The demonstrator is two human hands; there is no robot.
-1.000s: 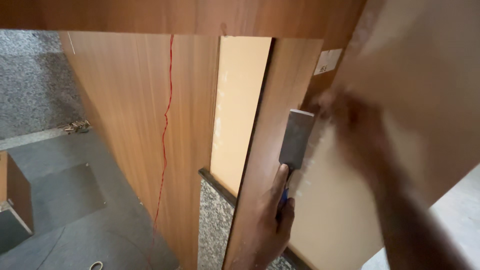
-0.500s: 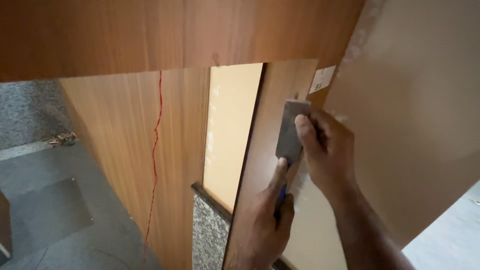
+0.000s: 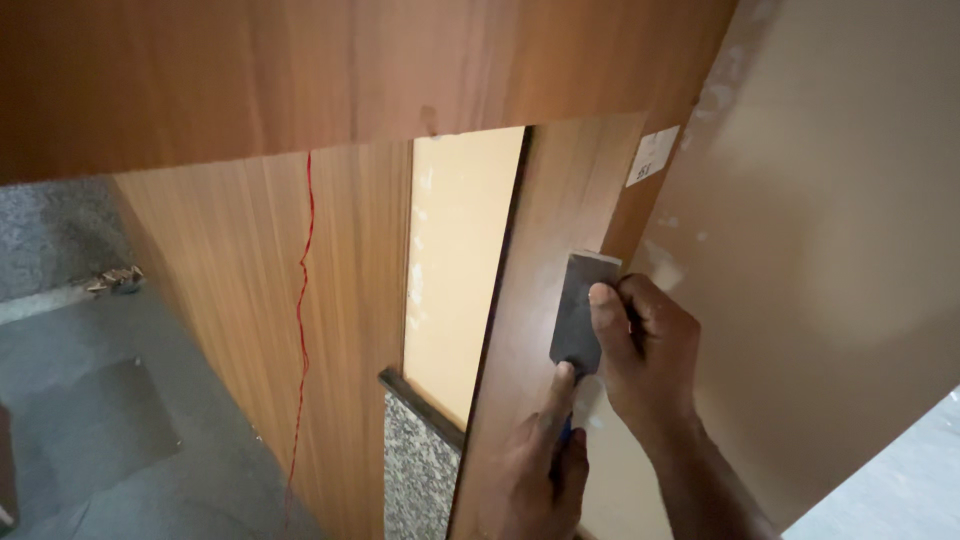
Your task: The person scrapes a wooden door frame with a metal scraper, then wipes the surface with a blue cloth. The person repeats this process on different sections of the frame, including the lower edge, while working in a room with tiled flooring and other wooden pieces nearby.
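At centre right I am pinching the scraper [image 3: 583, 312] blade flat against the panel [image 3: 545, 300] edge with my right hand [image 3: 648, 352] while my left hand [image 3: 538, 472] is gripping its handle below; pale smears beside the blade are looking unfinished.

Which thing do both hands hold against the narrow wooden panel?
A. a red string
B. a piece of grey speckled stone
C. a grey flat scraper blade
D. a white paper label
C: the grey scraper blade lies flat on the narrow wooden panel, with the right hand gripping its side and the left hand pressing a finger on its lower end near a blue handle.
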